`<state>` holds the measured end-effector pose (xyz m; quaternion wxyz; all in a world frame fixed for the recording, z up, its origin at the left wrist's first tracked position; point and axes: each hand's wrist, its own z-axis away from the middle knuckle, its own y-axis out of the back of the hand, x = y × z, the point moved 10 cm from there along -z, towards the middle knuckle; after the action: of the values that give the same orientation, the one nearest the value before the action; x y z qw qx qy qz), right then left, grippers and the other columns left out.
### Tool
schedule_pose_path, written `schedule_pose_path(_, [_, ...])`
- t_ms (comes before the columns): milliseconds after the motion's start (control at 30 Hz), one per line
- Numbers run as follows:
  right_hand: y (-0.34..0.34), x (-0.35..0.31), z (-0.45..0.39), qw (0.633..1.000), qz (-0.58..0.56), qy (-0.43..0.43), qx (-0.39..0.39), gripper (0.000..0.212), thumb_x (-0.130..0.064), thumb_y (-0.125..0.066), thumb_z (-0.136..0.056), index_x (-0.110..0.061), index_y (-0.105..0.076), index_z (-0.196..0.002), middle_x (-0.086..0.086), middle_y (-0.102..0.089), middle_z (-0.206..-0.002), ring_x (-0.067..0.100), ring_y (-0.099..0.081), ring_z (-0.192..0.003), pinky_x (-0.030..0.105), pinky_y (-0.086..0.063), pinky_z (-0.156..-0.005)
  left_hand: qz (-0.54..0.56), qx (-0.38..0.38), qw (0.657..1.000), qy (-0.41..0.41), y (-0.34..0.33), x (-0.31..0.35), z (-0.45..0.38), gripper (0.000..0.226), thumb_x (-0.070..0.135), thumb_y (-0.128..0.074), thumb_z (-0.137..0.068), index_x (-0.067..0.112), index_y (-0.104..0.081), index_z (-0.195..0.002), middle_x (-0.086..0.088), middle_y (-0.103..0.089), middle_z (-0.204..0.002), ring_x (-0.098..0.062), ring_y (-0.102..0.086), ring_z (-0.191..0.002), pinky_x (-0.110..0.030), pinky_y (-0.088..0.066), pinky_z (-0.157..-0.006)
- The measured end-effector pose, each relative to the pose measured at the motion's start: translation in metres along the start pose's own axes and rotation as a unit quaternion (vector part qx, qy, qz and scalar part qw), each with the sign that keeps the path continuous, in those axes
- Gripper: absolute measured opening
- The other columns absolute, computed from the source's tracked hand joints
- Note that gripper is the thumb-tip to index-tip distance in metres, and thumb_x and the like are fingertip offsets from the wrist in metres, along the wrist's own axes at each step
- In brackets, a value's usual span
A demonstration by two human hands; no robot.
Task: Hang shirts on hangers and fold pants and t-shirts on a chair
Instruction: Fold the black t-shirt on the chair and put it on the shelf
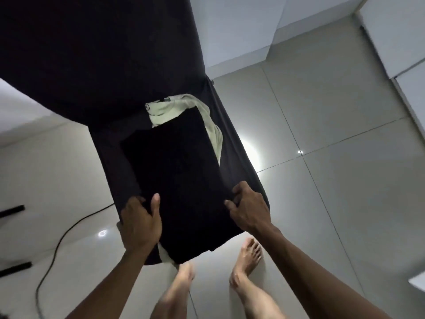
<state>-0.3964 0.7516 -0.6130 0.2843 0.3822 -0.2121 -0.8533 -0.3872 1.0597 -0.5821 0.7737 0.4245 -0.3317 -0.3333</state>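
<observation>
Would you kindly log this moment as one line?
stage: folding | left hand, right hand: gripping black garment | under: white garment

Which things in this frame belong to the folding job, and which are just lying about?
Part of the job:
- folded black garment, gripped at its near corners by the left hand and right hand
- pale garment lying under it
- dark-covered chair beneath both

Just lying about:
- black cable on the tiled floor
- two black bars at the left edge
</observation>
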Motion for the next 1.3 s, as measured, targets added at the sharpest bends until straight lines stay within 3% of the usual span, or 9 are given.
schedule_pose_path(200, [-0.014, 0.020, 0.015, 0.997, 0.064, 0.032, -0.022, 0.022, -0.039, -0.067, -0.094, -0.024, -0.054, -0.103, -0.012, -0.059, -0.086, 0.012, -0.056, -0.077, 0.021, -0.036, -0.058, 0.138, -0.021, 0.987, 0.085, -0.056, -0.057, 0.087, 0.050, 0.066, -0.044, -0.089, 0.017, -0.047, -0.095, -0.003, -0.062, -0.088, -0.033, -0.063, -0.089, -0.053, -0.051, -0.086])
schedule_pose_path(333, [-0.025, 0.031, 0.019, 0.996, 0.070, 0.042, -0.033, 0.023, -0.039, -0.067, -0.092, -0.022, -0.054, -0.084, -0.007, -0.061, -0.079, 0.018, -0.060, -0.075, 0.033, -0.051, -0.066, 0.216, 0.040, 0.970, 0.109, -0.065, -0.064, 0.107, 0.043, 0.052, -0.062, -0.088, 0.011, -0.050, -0.095, -0.013, -0.059, -0.096, -0.035, -0.058, -0.092, -0.049, -0.051, -0.078])
schedule_pose_path(433, [-0.023, 0.035, 0.029, 0.997, 0.029, 0.073, -0.025, 0.022, -0.033, -0.065, -0.095, -0.017, -0.052, -0.089, -0.006, -0.058, -0.074, 0.014, -0.056, -0.067, 0.019, -0.038, -0.055, 0.231, 0.096, 0.955, 0.157, -0.070, -0.077, 0.118, 0.038, 0.039, -0.071, -0.088, 0.009, -0.052, -0.101, -0.016, -0.057, -0.106, -0.035, -0.055, -0.102, -0.050, -0.050, -0.081])
schedule_pose_path(567, [-0.034, 0.055, 0.043, 0.994, -0.039, 0.084, -0.060, 0.026, -0.029, -0.073, -0.091, -0.013, -0.055, -0.100, -0.001, -0.065, -0.086, 0.012, -0.062, -0.073, 0.009, -0.041, -0.052, 0.344, 0.040, 0.919, 0.190, -0.110, -0.083, 0.139, 0.038, 0.039, -0.069, -0.090, 0.012, -0.052, -0.110, -0.001, -0.060, -0.098, -0.023, -0.058, -0.092, -0.034, -0.045, -0.077])
schedule_pose_path(667, [-0.058, 0.071, 0.042, 0.988, -0.053, 0.095, -0.106, 0.027, -0.031, -0.078, -0.086, -0.015, -0.059, -0.096, 0.001, -0.069, -0.086, 0.018, -0.066, -0.076, 0.017, -0.046, -0.058, 0.372, 0.090, 0.913, 0.139, -0.119, -0.085, 0.144, 0.042, 0.034, -0.070, -0.090, 0.009, -0.054, -0.119, 0.001, -0.055, -0.103, -0.019, -0.055, -0.096, -0.031, -0.044, -0.081])
schedule_pose_path(800, [-0.076, 0.089, 0.035, 0.980, -0.105, 0.134, -0.104, 0.030, -0.031, -0.083, -0.081, -0.013, -0.066, -0.099, 0.002, -0.075, -0.088, 0.021, -0.072, -0.083, 0.039, -0.061, -0.074, 0.399, 0.131, 0.902, 0.104, -0.138, -0.097, 0.151, 0.034, 0.039, -0.066, -0.093, 0.008, -0.057, -0.104, 0.003, -0.059, -0.088, -0.011, -0.058, -0.081, -0.016, -0.043, -0.070])
schedule_pose_path(1000, [-0.112, 0.123, 0.049, 0.967, -0.102, 0.139, -0.187, 0.034, -0.024, -0.087, -0.076, -0.022, -0.076, -0.108, -0.015, -0.076, -0.093, 0.000, -0.071, -0.088, 0.019, -0.057, -0.077, 0.433, -0.001, 0.901, 0.036, -0.196, -0.115, 0.166, 0.038, 0.051, -0.069, -0.087, 0.015, -0.069, -0.099, -0.002, -0.071, -0.088, -0.012, -0.066, -0.085, -0.014, -0.050, -0.073])
schedule_pose_path(1100, [-0.127, 0.146, 0.055, 0.963, -0.135, 0.102, -0.210, 0.030, -0.019, -0.086, -0.077, -0.014, -0.076, -0.105, -0.007, -0.077, -0.091, 0.007, -0.074, -0.085, 0.023, -0.059, -0.074, 0.468, -0.044, 0.883, 0.020, -0.209, -0.123, 0.173, 0.063, 0.067, -0.067, -0.075, 0.011, -0.073, -0.103, -0.006, -0.075, -0.097, -0.017, -0.071, -0.097, -0.032, -0.055, -0.089])
schedule_pose_path(1300, [-0.138, 0.187, 0.099, 0.948, -0.182, 0.060, -0.252, 0.032, -0.012, -0.083, -0.079, -0.013, -0.075, -0.109, 0.002, -0.078, -0.102, 0.018, -0.075, -0.094, 0.036, -0.060, -0.086, 0.482, -0.076, 0.873, 0.018, -0.220, -0.127, 0.217, 0.062, 0.059, -0.083, -0.055, 0.016, -0.075, -0.098, -0.001, -0.077, -0.094, -0.019, -0.073, -0.091, -0.030, -0.056, -0.076])
